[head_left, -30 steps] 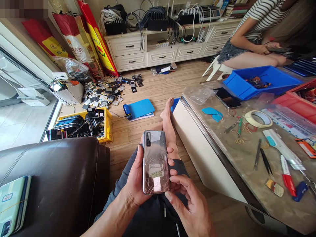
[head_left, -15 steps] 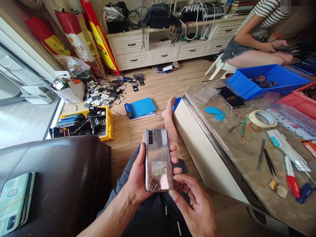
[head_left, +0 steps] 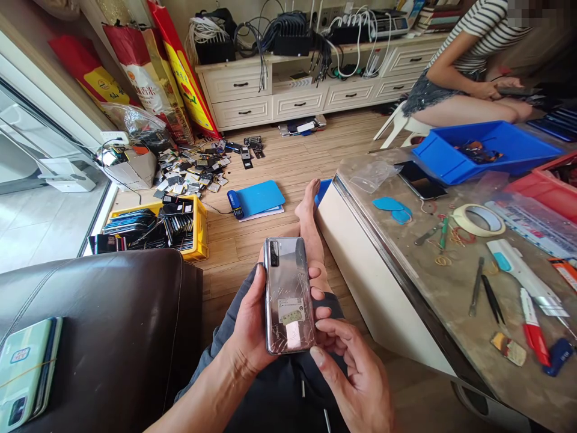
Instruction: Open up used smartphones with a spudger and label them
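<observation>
A smartphone (head_left: 288, 282) with a cracked, shiny back faces up at me above my lap, its cameras at the top left and a white label lower down. My left hand (head_left: 247, 328) is closed round it, thumb along the left edge and fingertips showing past the right edge. At the phone's lower right corner is my right hand (head_left: 351, 373), thumb and forefinger apart and the other fingers loosely bent. Whether those fingertips touch the phone I cannot tell.
Right, a table (head_left: 433, 313) bears tweezers (head_left: 492, 299), masking tape (head_left: 478, 220), a red-and-white marker pen (head_left: 534, 328) and a blue bin (head_left: 487, 135). Rubber-banded phones (head_left: 27, 367) lie on the dark sofa (head_left: 112, 313). A yellow crate (head_left: 201, 228) stands ahead; another person (head_left: 469, 72) sits far right.
The phone has tilted slightly in my left hand, and the bright reflection on its back has shifted left. My right hand has barely moved.
</observation>
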Action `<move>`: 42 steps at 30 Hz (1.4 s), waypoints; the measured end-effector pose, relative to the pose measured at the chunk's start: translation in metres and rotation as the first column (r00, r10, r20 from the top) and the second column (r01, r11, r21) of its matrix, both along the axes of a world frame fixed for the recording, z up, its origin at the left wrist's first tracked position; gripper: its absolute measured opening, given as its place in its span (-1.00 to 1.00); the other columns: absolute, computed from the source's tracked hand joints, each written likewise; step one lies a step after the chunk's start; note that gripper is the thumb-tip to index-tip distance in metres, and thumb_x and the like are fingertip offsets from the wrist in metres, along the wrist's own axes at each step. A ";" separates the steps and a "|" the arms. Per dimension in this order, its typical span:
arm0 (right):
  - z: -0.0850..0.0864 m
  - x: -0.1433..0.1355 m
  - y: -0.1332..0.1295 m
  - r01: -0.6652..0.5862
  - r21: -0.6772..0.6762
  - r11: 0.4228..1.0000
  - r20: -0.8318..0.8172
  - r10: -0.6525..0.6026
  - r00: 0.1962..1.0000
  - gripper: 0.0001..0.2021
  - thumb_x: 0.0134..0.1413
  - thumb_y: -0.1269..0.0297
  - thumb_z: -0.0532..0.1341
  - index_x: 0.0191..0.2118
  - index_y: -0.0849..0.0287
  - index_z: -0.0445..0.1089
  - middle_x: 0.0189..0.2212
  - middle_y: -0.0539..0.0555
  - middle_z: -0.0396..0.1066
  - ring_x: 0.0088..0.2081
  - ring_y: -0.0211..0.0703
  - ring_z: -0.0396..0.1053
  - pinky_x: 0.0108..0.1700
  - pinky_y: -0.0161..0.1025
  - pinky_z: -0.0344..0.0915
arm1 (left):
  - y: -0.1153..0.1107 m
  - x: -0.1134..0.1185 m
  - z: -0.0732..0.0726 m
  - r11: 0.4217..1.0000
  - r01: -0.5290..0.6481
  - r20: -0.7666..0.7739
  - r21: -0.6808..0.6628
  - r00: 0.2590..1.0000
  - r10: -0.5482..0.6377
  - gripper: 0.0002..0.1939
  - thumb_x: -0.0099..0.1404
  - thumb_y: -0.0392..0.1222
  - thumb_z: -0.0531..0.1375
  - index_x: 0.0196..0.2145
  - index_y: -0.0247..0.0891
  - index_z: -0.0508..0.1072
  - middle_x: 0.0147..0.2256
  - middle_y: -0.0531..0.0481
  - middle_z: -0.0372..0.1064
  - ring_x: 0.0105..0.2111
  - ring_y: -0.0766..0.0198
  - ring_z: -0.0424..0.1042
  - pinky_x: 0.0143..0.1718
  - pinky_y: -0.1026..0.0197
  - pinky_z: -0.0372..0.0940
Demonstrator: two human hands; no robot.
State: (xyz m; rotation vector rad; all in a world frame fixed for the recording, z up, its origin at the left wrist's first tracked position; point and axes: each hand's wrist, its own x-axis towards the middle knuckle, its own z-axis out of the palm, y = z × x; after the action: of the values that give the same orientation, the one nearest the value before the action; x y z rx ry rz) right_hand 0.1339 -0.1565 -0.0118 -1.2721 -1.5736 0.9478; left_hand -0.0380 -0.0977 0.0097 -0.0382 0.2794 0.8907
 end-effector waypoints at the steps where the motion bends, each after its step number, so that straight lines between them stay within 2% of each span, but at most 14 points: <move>1: 0.000 0.000 0.000 0.002 -0.009 1.000 -0.001 -0.002 1.000 -0.81 0.33 0.25 0.25 0.01 -0.09 0.39 -0.20 -0.04 0.56 -0.24 -0.23 0.60 -0.18 -0.43 0.54 | 0.000 0.000 0.000 1.000 -0.003 0.006 0.005 1.000 0.003 -0.16 0.34 0.42 0.05 0.23 -0.39 0.39 -0.08 -0.30 0.55 -0.11 -0.09 0.60 0.04 -0.09 0.39; 6: -0.001 -0.002 0.000 0.000 -0.082 0.997 -0.015 -0.002 1.000 -0.75 0.35 0.18 0.23 0.10 -0.05 0.33 -0.03 0.07 0.46 -0.15 -0.16 0.57 -0.14 -0.32 0.57 | 0.001 0.003 0.002 0.999 -0.043 -0.034 0.022 0.998 0.044 -0.23 0.28 0.29 0.25 0.21 -0.38 0.41 -0.03 -0.27 0.55 -0.06 -0.07 0.57 -0.05 0.03 0.44; 10: 0.001 -0.005 -0.002 0.002 -0.074 0.997 0.018 0.000 1.000 -0.67 0.33 0.13 0.24 0.15 -0.04 0.31 0.05 0.11 0.39 -0.17 -0.14 0.55 -0.16 -0.26 0.58 | 0.001 0.003 0.001 0.998 -0.053 -0.059 0.032 0.997 0.054 -0.23 0.28 0.27 0.26 0.22 -0.38 0.41 0.00 -0.27 0.54 0.01 -0.11 0.54 -0.08 0.01 0.46; 14: 0.003 -0.008 -0.002 0.009 -0.038 0.999 0.049 -0.007 0.999 -0.69 0.33 0.16 0.24 0.13 -0.02 0.33 0.05 0.12 0.36 -0.17 -0.14 0.53 -0.18 -0.25 0.57 | 0.002 0.001 -0.001 0.998 -0.044 -0.062 0.034 0.997 0.046 -0.22 0.29 0.31 0.23 0.23 -0.36 0.40 0.01 -0.26 0.53 0.03 -0.12 0.52 -0.11 0.02 0.47; 18: 0.004 -0.011 0.000 0.011 -0.007 1.000 0.050 -0.010 0.999 -0.71 0.34 0.23 0.22 0.13 -0.01 0.31 0.04 0.13 0.33 -0.12 -0.12 0.49 -0.18 -0.26 0.57 | 0.002 0.000 0.001 0.999 -0.048 -0.109 0.009 0.993 0.049 -0.19 0.27 0.34 0.23 0.25 -0.33 0.38 0.03 -0.28 0.52 0.09 -0.17 0.49 0.02 -0.08 0.42; 22: 0.004 -0.013 0.000 0.019 -0.011 1.000 0.055 -0.019 0.998 -0.70 0.33 0.25 0.23 0.13 0.00 0.31 0.06 0.14 0.31 -0.08 -0.09 0.46 -0.12 -0.22 0.57 | 0.001 0.002 0.002 0.998 -0.057 -0.173 -0.008 0.983 0.055 -0.14 0.18 0.31 0.32 0.26 -0.31 0.35 0.06 -0.31 0.49 0.14 -0.25 0.43 0.10 -0.20 0.36; 28: 0.005 -0.017 0.000 0.024 -0.042 0.999 0.056 -0.022 0.998 -0.64 0.31 0.16 0.26 0.16 -0.01 0.29 0.10 0.16 0.30 -0.01 -0.03 0.46 -0.07 -0.18 0.56 | -0.002 0.004 0.001 0.994 -0.105 -0.235 0.015 0.966 0.105 -0.22 0.17 0.21 0.38 0.19 -0.35 0.41 -0.02 -0.26 0.52 0.04 -0.11 0.50 0.09 -0.06 0.37; 32: 0.006 -0.021 0.002 0.008 -0.071 0.997 0.031 -0.006 0.999 -0.52 0.29 0.02 0.26 0.24 -0.02 0.23 0.16 0.17 0.34 0.05 0.02 0.46 -0.03 -0.15 0.55 | -0.002 0.009 0.008 0.969 -0.203 -0.386 0.142 0.890 0.243 -0.33 0.17 0.02 0.44 0.17 -0.22 0.40 -0.03 -0.18 0.49 -0.10 0.07 0.52 -0.03 0.06 0.41; 34: 0.007 -0.023 0.004 0.007 -0.086 0.996 0.026 -0.005 1.000 -0.48 0.28 -0.01 0.27 0.27 -0.03 0.23 0.19 0.16 0.36 0.07 0.04 0.47 -0.02 -0.15 0.54 | -0.002 0.011 0.013 0.954 -0.203 -0.445 0.221 0.849 0.284 -0.28 0.15 -0.08 0.46 0.22 -0.12 0.34 -0.01 -0.13 0.45 -0.10 0.13 0.49 -0.08 0.13 0.40; 37: 0.007 -0.019 0.006 -0.015 -0.152 0.988 -0.024 0.011 1.000 -0.46 0.27 -0.03 0.28 0.29 -0.05 0.25 0.21 0.16 0.39 0.12 0.07 0.46 0.02 -0.13 0.52 | -0.002 0.013 0.018 0.948 -0.169 -0.514 0.271 0.807 0.291 -0.13 0.13 -0.14 0.47 0.32 0.02 0.21 -0.03 -0.06 0.40 -0.06 0.15 0.43 -0.08 0.16 0.38; 39: 0.003 -0.014 0.006 -0.084 -0.232 0.969 -0.141 0.052 0.989 -0.40 0.23 -0.10 0.29 0.30 -0.05 0.27 0.24 0.18 0.39 0.17 0.12 0.44 0.06 -0.09 0.50 | -0.002 0.015 0.020 0.948 -0.140 -0.590 0.287 0.754 0.290 -0.09 0.14 -0.13 0.46 0.36 0.06 0.15 -0.04 -0.05 0.38 -0.06 0.14 0.41 -0.04 0.13 0.36; 42: -0.010 -0.006 0.005 -0.210 -0.346 0.915 -0.381 0.067 0.922 -0.29 0.12 -0.22 0.33 0.31 -0.03 0.30 0.24 0.24 0.39 0.23 0.23 0.39 0.13 0.04 0.46 | -0.004 0.020 0.022 0.945 -0.095 -0.732 0.312 0.610 0.303 0.00 0.11 -0.14 0.48 0.39 0.04 0.10 -0.01 -0.07 0.38 -0.05 0.08 0.41 0.02 0.05 0.33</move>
State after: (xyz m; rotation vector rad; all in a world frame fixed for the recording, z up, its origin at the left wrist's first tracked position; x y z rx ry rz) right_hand 0.1274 -0.1513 -0.0219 -1.1602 -1.2359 1.5468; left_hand -0.0185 -0.1013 0.0312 0.5823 0.9988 1.1307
